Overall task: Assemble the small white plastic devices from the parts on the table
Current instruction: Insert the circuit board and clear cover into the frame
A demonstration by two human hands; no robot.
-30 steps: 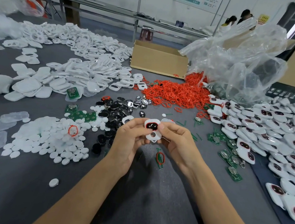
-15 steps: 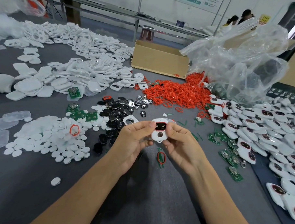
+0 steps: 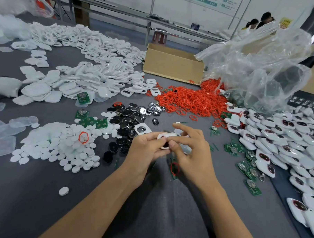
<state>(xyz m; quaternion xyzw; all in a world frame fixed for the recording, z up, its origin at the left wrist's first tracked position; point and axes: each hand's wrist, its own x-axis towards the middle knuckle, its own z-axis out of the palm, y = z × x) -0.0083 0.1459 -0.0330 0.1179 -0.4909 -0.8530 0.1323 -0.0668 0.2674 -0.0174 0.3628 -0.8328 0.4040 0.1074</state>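
White device (image 3: pixel 164 136) half hidden by left hand (image 3: pixel 145 151) and right hand (image 3: pixel 193 153).

Hands: two, left hand (image 3: pixel 145 153) and right hand (image 3: pixel 193 154). White device (image 3: pixel 164 136) in hand: one. Cardboard box (image 3: pixel 173 66): one. Clear plastic bag (image 3: pixel 259 65): one. Green circuit boards (image 3: pixel 252 188): over ten, scattered. White shells (image 3: pixel 93 78), red rings (image 3: pixel 191 100), black discs (image 3: pixel 129 117), white round pads (image 3: pixel 61 147), finished devices (image 3: pixel 281 142): heaps, uncountable.

table (image 3: pixel 41 194): matt grey cloth | shells (image 3: pixel 100 75): glossy white plastic | bag (image 3: pixel 259 69): clear crinkled film | box (image 3: pixel 173 65): matt cardboard
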